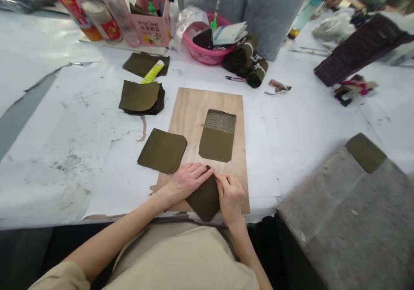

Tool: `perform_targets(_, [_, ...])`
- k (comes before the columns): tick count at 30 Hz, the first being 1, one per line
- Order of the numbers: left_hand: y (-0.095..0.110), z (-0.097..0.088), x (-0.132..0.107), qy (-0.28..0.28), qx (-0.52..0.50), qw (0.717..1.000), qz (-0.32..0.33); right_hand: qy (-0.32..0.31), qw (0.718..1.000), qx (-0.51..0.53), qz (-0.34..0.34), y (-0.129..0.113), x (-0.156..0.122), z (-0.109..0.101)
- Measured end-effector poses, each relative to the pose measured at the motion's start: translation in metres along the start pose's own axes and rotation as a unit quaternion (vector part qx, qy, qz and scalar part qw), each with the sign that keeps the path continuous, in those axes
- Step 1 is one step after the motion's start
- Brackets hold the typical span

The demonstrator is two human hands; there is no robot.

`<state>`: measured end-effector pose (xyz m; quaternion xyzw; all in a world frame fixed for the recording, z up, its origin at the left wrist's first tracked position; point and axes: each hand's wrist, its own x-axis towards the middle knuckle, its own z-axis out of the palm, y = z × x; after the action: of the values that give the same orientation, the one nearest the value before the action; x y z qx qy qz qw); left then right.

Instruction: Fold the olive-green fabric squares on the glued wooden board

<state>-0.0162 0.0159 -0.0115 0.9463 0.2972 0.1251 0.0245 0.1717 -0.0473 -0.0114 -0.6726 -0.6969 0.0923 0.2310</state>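
Note:
A dark olive fabric piece (207, 199) lies at the front of the wooden board (186, 108), its lower corner reaching the table's near edge. My left hand (186, 180) lies across its upper left side, fingers stretched out and pressing on it. At the piece's upper right edge, my right hand (231, 195) has its fingers curled, with thumb and forefinger pinching the edge close to my left fingertips. Just beyond both hands, an olive pocket-shaped piece (217, 139) with a pale streaked upper band rests on the board. Left of it, a stack of olive pieces (163, 151) overlaps the board's edge.
Further olive stacks (140, 96) lie at left, with a yellow glue stick (153, 71) behind. A pink basin (207, 55), bottles (111, 5) and a pink box (152, 29) stand at the back. At right, a grey surface (359, 212) carries one olive piece (366, 152).

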Motion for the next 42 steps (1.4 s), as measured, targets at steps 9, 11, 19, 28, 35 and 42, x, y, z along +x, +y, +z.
perform_targets(9, [0.0011,-0.0017,0.0033,-0.003,-0.008,1.000,-0.014,-0.008,1.000,0.001,-0.006,-0.0008,0.0024,-0.0023])
perform_targets(11, [0.0011,-0.0019,0.0025,0.001,-0.013,1.000,-0.015,-0.007,1.000,0.002,-0.007,-0.0006,0.0023,-0.0017])
perform_targets(19, [0.0019,-0.0024,0.0027,-0.012,-0.015,1.000,-0.023,-0.003,1.000,-0.014,-0.013,0.0022,0.0007,0.0023])
perform_targets(28, [0.0024,-0.0009,0.0025,-0.007,-0.029,0.999,-0.035,0.005,1.000,-0.010,-0.020,0.0035,0.0009,0.0038])
perform_targets(35, [0.0027,-0.0009,0.0016,-0.003,-0.027,0.999,-0.032,0.013,0.999,-0.015,-0.029,0.0034,0.0010,0.0037])
perform_targets(42, [0.0019,0.0007,0.0025,0.012,-0.022,0.999,-0.029,0.004,1.000,-0.020,-0.023,0.0046,-0.0004,0.0040])
